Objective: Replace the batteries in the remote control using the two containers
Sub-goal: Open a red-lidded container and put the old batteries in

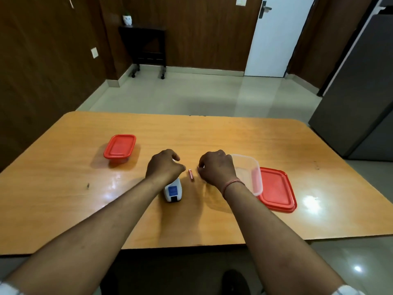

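Remote control: blue label, writing too blurred to read.

In front of me stretches a wide orange-brown wooden table with rounded corners, standing on a pale grey-green tiled floor. Across the room I see a small black wheeled side table against the dark brown wood-panelled wall, with a little white owl-shaped pot holding a green plant on top. To its right is a white door with a dark lever handle, and a tall dark grey refrigerator stands at my far right.
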